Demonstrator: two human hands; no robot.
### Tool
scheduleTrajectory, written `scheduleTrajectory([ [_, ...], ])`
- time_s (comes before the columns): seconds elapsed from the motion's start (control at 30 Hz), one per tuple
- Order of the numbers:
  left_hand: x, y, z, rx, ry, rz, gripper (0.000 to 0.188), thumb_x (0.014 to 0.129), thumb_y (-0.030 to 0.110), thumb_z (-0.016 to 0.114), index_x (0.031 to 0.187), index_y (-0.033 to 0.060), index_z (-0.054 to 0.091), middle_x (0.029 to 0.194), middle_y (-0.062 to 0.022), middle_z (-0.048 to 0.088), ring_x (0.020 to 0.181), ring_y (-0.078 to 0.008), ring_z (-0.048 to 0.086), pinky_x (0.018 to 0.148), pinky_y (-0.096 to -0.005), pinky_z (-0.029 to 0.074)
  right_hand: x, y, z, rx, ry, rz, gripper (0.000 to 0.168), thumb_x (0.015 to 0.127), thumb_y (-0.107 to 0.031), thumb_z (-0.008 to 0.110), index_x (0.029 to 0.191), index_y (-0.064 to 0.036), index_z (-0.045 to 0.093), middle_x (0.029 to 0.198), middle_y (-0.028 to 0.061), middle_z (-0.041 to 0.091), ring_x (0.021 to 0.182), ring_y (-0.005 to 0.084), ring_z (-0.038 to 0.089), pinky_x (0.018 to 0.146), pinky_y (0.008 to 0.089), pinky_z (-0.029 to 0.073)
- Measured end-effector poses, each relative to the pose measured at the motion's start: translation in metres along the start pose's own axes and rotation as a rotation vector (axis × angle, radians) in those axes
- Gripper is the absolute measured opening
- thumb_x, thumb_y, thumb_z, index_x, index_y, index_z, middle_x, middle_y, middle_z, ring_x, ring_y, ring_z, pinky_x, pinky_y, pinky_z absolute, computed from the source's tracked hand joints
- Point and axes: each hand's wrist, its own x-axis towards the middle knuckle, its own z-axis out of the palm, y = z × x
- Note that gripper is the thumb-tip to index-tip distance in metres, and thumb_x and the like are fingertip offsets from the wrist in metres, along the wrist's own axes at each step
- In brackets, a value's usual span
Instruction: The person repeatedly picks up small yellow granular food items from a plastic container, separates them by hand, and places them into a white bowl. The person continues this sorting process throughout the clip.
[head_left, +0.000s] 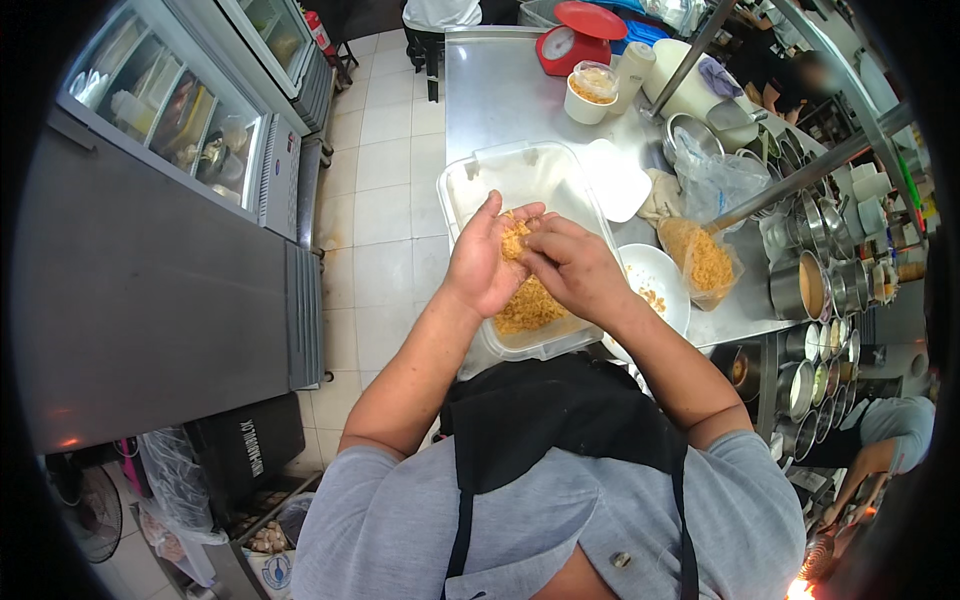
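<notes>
My left hand (487, 262) is palm up above a clear plastic tub (465, 184), with a small clump of golden flaky food (514, 244) resting on the palm and fingers. The bent fingertips of my right hand (574, 262) touch that clump from the right. More golden flakes (531, 306) lie in the near end of the tub. Right of the tub, a white plate (679, 300) carries some scattered flakes, partly covered by my right forearm. An open clear plastic bag (709, 259) holding similar flakes stands beyond the plate.
On the steel table (495, 82) stand a red kitchen scale (574, 45), a white cup (589, 105) of flakes and a bottle (634, 71). Steel pots (795, 289) crowd the right side. Glass-door refrigerators (172, 112) line the left. A person (892, 435) works near a flame at lower right.
</notes>
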Motion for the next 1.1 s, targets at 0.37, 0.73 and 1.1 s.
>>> scheduleTrajectory([
  [0.37,0.002,-0.006,-0.001,0.152,-0.002,0.057,0.052,0.105,0.040,0.033,0.127,-0.0035,0.051,0.124,-0.0165,0.060,0.116,-0.0263,0.058,0.104,-0.0414,0.044,-0.001,0.008,-0.016,0.630,0.186,0.462,0.012,0.091,-0.010,0.068,0.090,0.001,0.068,0.078,0.0048,0.070,0.066,0.0076,0.062,0.063,0.0237,0.049],
  [0.73,-0.001,-0.002,0.004,0.059,0.007,0.065,0.063,0.104,0.051,0.028,0.131,-0.0024,0.046,0.129,-0.0169,0.056,0.118,-0.0252,0.055,0.100,-0.0379,0.043,0.001,-0.010,-0.012,0.156,0.095,0.056,0.014,0.084,-0.007,0.069,0.098,-0.008,0.069,0.094,0.0082,0.061,0.084,0.0242,0.062,0.074,0.0329,0.050],
  [1.1,-0.005,-0.006,0.006,0.286,0.008,0.088,0.034,0.103,0.028,0.046,0.116,-0.0001,0.060,0.110,-0.0080,0.063,0.098,-0.0163,0.060,0.082,-0.0306,0.050,0.011,0.007,-0.020,0.561,0.101,0.483,0.016,0.089,-0.009,0.071,0.088,0.004,0.063,0.081,0.0078,0.069,0.068,0.0112,0.067,0.061,0.0239,0.053],
])
